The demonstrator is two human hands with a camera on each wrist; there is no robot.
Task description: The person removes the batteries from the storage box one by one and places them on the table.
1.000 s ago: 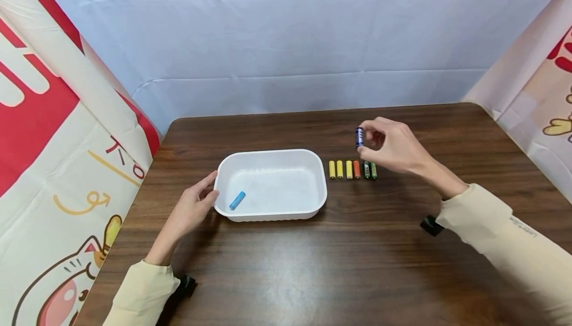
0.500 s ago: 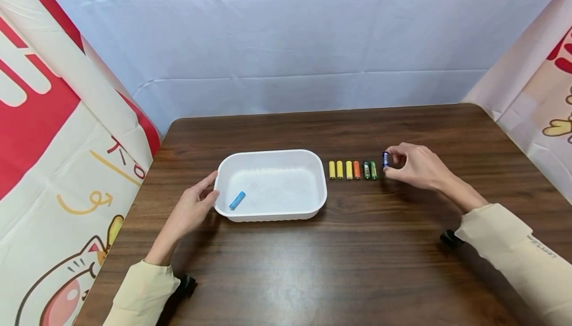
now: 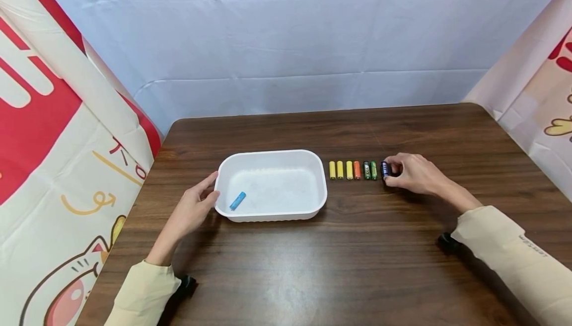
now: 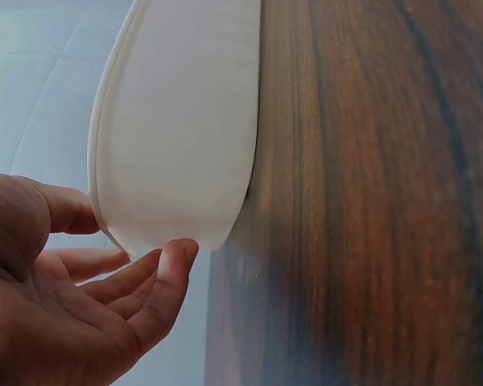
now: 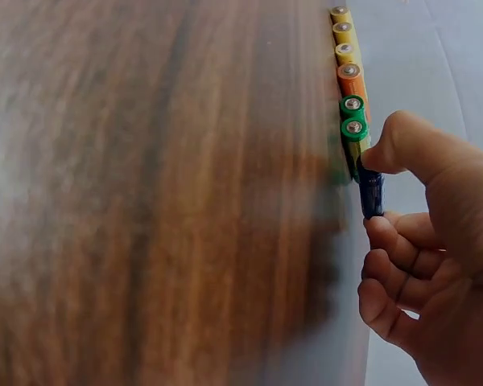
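My right hand [image 3: 415, 173] pinches a dark blue battery [image 3: 385, 169] between thumb and fingertips, at the table surface. It is just right of a row of batteries: three yellow ones [image 3: 340, 170], an orange one [image 3: 357, 170] and two green ones [image 3: 370, 170]. In the right wrist view the blue battery [image 5: 372, 191] shows below the thumb, partly covered by it. My left hand [image 3: 189, 211] rests its spread, relaxed fingers against the left end of a white plastic tray [image 3: 270, 216]. A light blue battery [image 3: 238, 201] lies tilted inside that tray, at its front left.
A dark wooden table [image 3: 286, 266] carries everything, its back edge near a pale cloth backdrop [image 3: 286, 42]. Printed cloth [image 3: 53, 167] hangs along the left side, and more hangs at the right. The tray stands left of the battery row with a narrow gap between.
My right hand has carried the dark blue battery from above and behind the row to its right end, and lowered it to the table. The left hand and tray have stayed put.
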